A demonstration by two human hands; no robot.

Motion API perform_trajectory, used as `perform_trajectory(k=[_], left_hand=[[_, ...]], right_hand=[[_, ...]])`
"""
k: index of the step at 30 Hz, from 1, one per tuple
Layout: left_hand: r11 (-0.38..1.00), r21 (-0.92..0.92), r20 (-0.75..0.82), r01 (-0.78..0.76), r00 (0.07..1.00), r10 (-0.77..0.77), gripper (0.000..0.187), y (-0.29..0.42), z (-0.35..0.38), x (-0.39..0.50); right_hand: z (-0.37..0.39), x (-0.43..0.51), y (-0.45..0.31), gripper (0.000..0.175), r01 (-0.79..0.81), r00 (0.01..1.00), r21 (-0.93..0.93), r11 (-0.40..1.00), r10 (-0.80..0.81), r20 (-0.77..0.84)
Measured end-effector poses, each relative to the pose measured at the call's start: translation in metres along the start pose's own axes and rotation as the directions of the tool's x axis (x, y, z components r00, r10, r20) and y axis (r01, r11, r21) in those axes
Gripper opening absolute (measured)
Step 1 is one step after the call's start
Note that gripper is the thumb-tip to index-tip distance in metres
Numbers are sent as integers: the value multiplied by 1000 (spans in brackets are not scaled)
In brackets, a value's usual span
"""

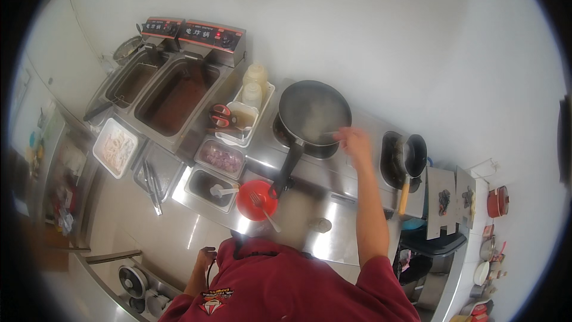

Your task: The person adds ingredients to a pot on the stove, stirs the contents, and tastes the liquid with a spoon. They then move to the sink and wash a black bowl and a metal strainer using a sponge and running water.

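A black frying pan (313, 107) sits on the left burner, its handle pointing toward me; its inside looks hazy, as if steaming. My right hand (355, 141) is at the pan's right rim, closed on a thin utensil that reaches into the pan; its kind cannot be made out. Low at my left side, my left hand (207, 257) is beside a dark cord or strap; whether it grips it is unclear. Between me and the pan handle, a red plastic bowl (245, 205) holds a fork (263, 208). Beside it stand a steel container with a white scoop (219, 191) and one of chopped purple onion (221, 158).
Two electric deep fryers (178, 98) stand at the left, with a white tray of pale strips (116, 147) and metal tongs (153, 188) before them. Squeeze bottles (252, 94) and red-handled scissors (221, 115) are left of the pan. A small saucepan (415, 156) rests on the right burner.
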State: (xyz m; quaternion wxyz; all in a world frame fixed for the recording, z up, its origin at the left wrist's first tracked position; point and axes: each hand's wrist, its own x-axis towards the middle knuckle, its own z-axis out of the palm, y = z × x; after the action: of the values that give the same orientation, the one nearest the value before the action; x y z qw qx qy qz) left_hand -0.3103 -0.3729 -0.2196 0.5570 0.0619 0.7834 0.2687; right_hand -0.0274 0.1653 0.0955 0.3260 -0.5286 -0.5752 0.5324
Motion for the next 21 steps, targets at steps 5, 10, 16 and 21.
perform_trajectory(k=[5,10,16,21], left_hand=[[787,411,268,-460,886,378,32,-36,-17,47],[935,237,82,-264,964,251,29,-39,-11,36],[992,124,8,-15,1000,14,29,9,-1,-18],[759,552,237,-346,937,255,24,-30,-18,37]], right_hand=[[14,13,-10,28,88,994,102,991,-80,-79],[-1,14,-38,31,204,969,18,979,-199,-149],[-21,-5,-77,36,363,897,-104,926,-378,-230],[-16,-32,-67,36,534,720,-268,802,-598,-353]])
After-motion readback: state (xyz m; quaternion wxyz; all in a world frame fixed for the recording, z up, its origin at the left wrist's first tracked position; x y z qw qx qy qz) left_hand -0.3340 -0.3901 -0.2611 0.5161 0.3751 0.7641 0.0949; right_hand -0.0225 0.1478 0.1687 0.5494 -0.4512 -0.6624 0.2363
